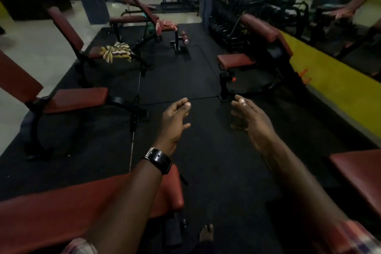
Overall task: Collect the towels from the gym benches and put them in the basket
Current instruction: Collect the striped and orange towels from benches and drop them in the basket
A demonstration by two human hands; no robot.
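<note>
A yellow and dark striped towel (117,52) is draped over the seat of a red bench at the left middle. Farther back, a reddish-orange towel (164,26) lies bunched on the end of a flat red bench (132,19). My left hand (175,118), with a black watch on the wrist, reaches forward over the black floor mat, fingers loosely apart and holding nothing. My right hand (250,116) is stretched out beside it, also spread and without anything in it. Both hands are well short of the towels. No basket is in view.
Red padded benches stand around me: one at the near left (61,208), one at the left (76,99), one at the right (236,61) and one at the near right edge (358,171). A dumbbell rack (228,24) lines the back right, beside a mirror wall (340,12).
</note>
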